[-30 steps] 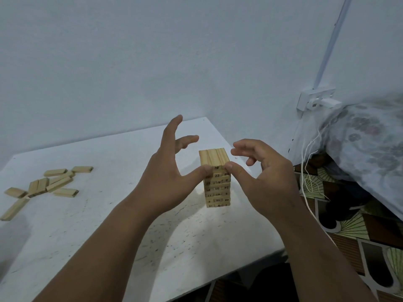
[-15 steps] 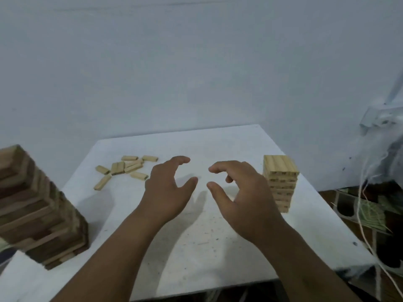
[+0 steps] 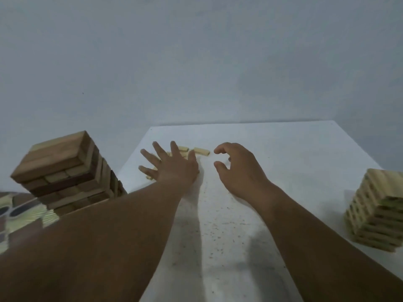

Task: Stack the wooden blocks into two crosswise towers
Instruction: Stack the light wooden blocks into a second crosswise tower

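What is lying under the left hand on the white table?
Loose wooden blocks show past the left hand, whose fingers are spread. How many it covers, or whether it touches them, is hidden.

A room in a home is suggested: a plain white table (image 3: 283,149) is set against a bare pale grey wall (image 3: 196,62), and a floor with a green and brown fan pattern (image 3: 19,214) is seen at the left.

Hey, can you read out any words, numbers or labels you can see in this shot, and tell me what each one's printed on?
No text can be read here.
Small block tower: dark printed marks on the block sides, too blurred to read.
Big block tower: no print visible.
Loose blocks by the left hand: too small and blurred to tell.
White table and wall: no writing.
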Action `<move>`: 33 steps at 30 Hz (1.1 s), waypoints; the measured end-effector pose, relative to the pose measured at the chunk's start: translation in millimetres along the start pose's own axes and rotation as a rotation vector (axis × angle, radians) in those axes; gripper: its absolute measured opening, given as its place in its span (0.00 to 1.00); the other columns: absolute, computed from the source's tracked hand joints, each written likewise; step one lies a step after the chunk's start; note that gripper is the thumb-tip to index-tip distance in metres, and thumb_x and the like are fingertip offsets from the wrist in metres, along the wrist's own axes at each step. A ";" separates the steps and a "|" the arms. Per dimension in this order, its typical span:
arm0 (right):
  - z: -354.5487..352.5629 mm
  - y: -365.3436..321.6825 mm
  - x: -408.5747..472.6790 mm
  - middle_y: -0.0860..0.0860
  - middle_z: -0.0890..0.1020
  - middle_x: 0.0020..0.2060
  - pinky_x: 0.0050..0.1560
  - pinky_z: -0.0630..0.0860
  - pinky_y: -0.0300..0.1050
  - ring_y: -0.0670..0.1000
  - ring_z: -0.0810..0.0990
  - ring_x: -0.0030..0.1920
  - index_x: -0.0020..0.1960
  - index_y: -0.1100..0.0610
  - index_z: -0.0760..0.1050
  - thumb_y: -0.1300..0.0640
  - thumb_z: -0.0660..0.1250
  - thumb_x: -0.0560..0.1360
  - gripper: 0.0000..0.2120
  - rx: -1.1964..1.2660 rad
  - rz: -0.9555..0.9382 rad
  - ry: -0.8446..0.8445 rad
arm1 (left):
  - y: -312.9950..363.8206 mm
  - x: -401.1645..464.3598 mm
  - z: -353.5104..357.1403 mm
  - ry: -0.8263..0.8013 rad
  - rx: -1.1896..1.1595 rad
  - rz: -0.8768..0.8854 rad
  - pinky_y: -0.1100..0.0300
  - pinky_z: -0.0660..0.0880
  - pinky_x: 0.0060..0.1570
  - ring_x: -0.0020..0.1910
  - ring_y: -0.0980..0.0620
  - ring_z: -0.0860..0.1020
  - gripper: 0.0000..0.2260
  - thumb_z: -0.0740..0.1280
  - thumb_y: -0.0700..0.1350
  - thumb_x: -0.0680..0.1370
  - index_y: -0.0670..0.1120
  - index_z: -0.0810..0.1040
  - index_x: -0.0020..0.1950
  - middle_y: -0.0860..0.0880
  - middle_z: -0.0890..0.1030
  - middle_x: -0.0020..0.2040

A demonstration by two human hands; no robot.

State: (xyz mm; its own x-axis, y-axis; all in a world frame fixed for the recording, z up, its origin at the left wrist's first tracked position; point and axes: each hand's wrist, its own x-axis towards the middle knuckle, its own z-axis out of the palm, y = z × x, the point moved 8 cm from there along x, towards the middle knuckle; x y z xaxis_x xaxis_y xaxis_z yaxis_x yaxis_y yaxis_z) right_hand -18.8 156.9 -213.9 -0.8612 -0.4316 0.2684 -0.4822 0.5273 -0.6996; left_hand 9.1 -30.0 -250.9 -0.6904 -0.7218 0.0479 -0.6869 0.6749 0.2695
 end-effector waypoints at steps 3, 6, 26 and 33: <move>8.0 6.9 10.0 0.44 0.75 0.59 0.56 0.76 0.53 0.48 0.76 0.54 0.59 0.45 0.73 0.53 0.65 0.78 0.10 0.010 0.019 -0.023 | 0.0 11.9 10.0 -0.060 0.059 0.029 0.26 0.33 0.65 0.75 0.37 0.28 0.34 0.41 0.70 0.77 0.59 0.43 0.80 0.47 0.34 0.79; 11.6 15.4 12.8 0.44 0.75 0.60 0.57 0.76 0.53 0.47 0.76 0.56 0.59 0.45 0.73 0.52 0.65 0.78 0.11 0.003 0.027 -0.042 | 1.7 17.7 18.9 -0.101 0.050 -0.001 0.22 0.36 0.63 0.76 0.37 0.31 0.36 0.40 0.74 0.73 0.62 0.44 0.78 0.50 0.35 0.80; -14.7 53.8 -28.4 0.48 0.82 0.49 0.50 0.78 0.48 0.50 0.80 0.48 0.56 0.49 0.80 0.56 0.59 0.79 0.12 -0.265 0.100 -0.077 | 65.1 -99.2 42.3 -0.185 0.082 0.598 0.31 0.44 0.69 0.78 0.45 0.37 0.30 0.44 0.68 0.76 0.63 0.47 0.77 0.51 0.46 0.81; -27.7 46.3 -102.2 0.49 0.80 0.47 0.47 0.78 0.46 0.48 0.78 0.44 0.53 0.49 0.79 0.54 0.60 0.74 0.12 -0.276 0.130 -0.063 | 43.5 -157.0 31.5 -0.253 -0.073 0.790 0.36 0.41 0.72 0.78 0.54 0.39 0.33 0.50 0.72 0.75 0.61 0.53 0.77 0.54 0.50 0.80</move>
State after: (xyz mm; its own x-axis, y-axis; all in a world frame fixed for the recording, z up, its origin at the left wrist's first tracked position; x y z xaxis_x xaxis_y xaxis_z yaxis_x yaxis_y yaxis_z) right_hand 42.5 245.7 -255.4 -0.9112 -0.3870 0.1409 -0.4011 0.7561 -0.5171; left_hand 80.5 117.5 -277.0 -0.9992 0.0227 0.0342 0.0322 0.9503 0.3095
